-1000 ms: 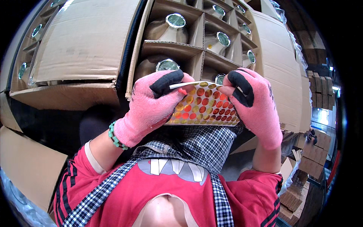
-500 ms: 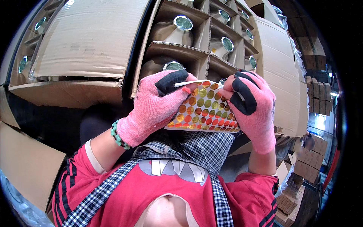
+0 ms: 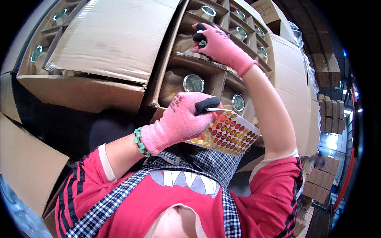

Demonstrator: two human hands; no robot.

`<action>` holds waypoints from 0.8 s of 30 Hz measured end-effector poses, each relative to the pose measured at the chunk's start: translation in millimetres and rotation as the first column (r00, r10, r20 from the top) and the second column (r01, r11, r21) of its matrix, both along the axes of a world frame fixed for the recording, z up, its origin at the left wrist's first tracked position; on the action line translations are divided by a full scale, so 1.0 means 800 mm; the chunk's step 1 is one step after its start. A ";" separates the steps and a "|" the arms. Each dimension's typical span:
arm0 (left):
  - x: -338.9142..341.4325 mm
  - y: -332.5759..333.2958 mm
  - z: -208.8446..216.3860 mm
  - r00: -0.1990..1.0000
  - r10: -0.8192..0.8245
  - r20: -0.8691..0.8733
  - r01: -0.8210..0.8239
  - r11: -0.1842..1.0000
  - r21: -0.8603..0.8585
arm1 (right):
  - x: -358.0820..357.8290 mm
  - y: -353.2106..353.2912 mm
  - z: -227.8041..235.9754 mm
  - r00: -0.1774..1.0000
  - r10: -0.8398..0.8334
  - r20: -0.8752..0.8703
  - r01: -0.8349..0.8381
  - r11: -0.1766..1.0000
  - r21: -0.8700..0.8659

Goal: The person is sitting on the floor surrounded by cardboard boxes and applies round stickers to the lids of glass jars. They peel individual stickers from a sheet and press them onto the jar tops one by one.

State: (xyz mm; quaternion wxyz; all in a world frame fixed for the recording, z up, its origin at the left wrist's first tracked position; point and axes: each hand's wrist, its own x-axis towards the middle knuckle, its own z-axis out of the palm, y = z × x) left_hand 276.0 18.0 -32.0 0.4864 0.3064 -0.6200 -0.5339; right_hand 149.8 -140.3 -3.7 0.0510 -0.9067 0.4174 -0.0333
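Observation:
My left hand [image 3: 184, 119], in a pink knit glove with black fingertips, is closed on the edge of a white sticker sheet [image 3: 228, 133]. Rows of shiny gold and red oval stickers cover the sheet, which tilts down over my lap. Reaching forward, my gloved right hand [image 3: 216, 43] curls its fingers at the mouth of a glass vase [image 3: 203, 43] in the divided carton [image 3: 206, 65]. Only a bit of greenish glass shows between the fingers; any sticker there is hidden. Nearer, another clear glass vase [image 3: 193, 84] stands in its own compartment, beside a third vase [image 3: 238, 102].
More glass vases [image 3: 241, 32] stand in the farther compartments. A second carton [image 3: 99, 43] with a flap over it stands at the left, more vases at its far side. An open flap [image 3: 29, 162] lies lower left. Stacked boxes [image 3: 323, 174] stand at the right.
My right hand has left the sticker sheet and moved forward to a vase in the carton. The left hand keeps the sheet, now tilted lower on its right side. The view has shifted slightly.

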 end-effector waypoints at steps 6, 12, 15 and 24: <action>0.016 0.008 0.008 0.999 -0.013 -0.039 0.014 0.999 0.040 | 0.027 -0.015 -0.030 0.921 -0.005 -0.389 -0.055 0.988 -0.144; 0.048 0.009 0.009 0.998 0.018 -0.053 -0.015 0.997 0.071 | 0.043 -0.012 -0.012 0.912 -0.157 -0.379 0.054 0.962 -0.268; 0.061 0.004 0.007 0.994 0.054 -0.098 -0.041 0.991 0.124 | 0.024 -0.011 0.030 0.988 -0.139 -0.070 0.121 0.967 -0.225; 0.092 -0.022 0.021 0.935 0.215 -0.281 -0.093 0.916 0.390 | 0.053 0.134 0.153 0.986 -0.121 0.114 0.095 0.973 0.209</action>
